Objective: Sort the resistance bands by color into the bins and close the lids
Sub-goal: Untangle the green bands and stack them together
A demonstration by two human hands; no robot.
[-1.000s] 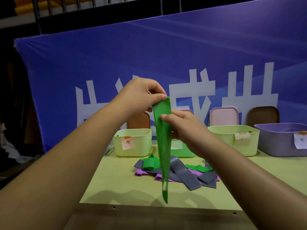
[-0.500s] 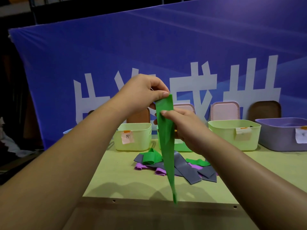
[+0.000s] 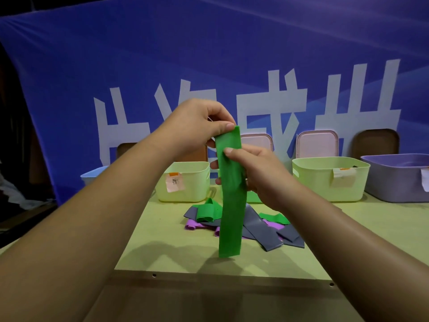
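Note:
A long green resistance band [image 3: 231, 205] hangs flat and vertical in front of me above the table. My left hand [image 3: 197, 126] pinches its top corner. My right hand [image 3: 257, 173] grips the band a little lower, thumb on its front. Behind it a pile of bands [image 3: 260, 228] in grey, green and purple lies on the table. Open bins stand in a row at the back: a pale green bin [image 3: 183, 182] on the left, a pale green bin [image 3: 329, 180] on the right, and a purple bin [image 3: 399, 177] at the far right.
Lids lean against the blue banner behind the bins: two pink lids [image 3: 316, 144], a brown lid [image 3: 376, 142] and another brown one behind my left forearm. A light blue bin [image 3: 92, 175] sits at the far left. The table's front edge [image 3: 209, 275] is close to me.
The band has turned from a narrow twisted strip to a flat face towards me. My right hand has slid a little lower on it. The view has tilted slightly.

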